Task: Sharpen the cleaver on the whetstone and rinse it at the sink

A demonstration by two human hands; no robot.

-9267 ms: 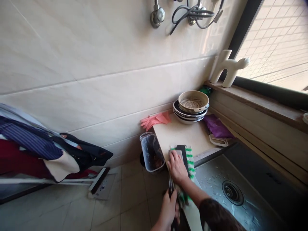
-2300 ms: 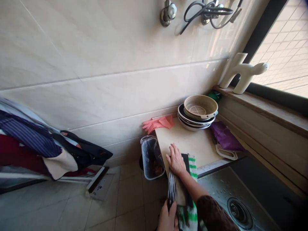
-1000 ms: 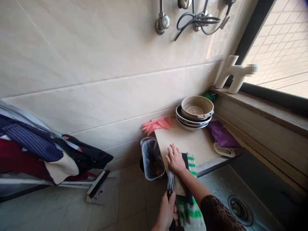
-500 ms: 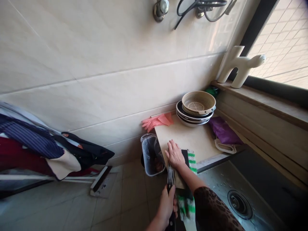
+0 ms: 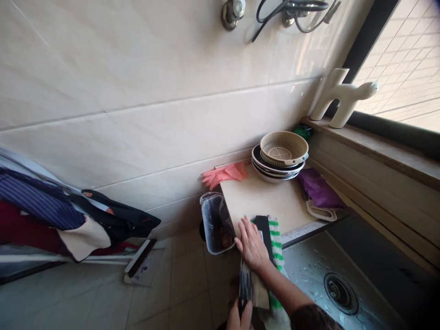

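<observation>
At the counter's [image 5: 261,197] near edge, a dark sharpening stone [image 5: 264,225] rests on a green-and-white striped towel [image 5: 276,238]. A knife [image 5: 245,283] with a patterned blade lies along the stone's near end. My right hand [image 5: 252,243] lies flat, fingers stretched out, pressing on the blade and stone. My left hand [image 5: 239,318] sits at the bottom edge of the view, closed round the knife's handle and partly cut off.
A small bin [image 5: 215,224] stands on the floor left of the counter. Pink gloves [image 5: 225,174], stacked plates [image 5: 275,172] with a beige colander [image 5: 283,147] and a purple cloth [image 5: 318,190] sit behind. The steel sink [image 5: 309,270] is at right, and clothes on a rack [image 5: 51,215] at left.
The knife and both hands have slid back towards me along the stone, baring its far end. My left hand has dropped to the bottom edge of the view.
</observation>
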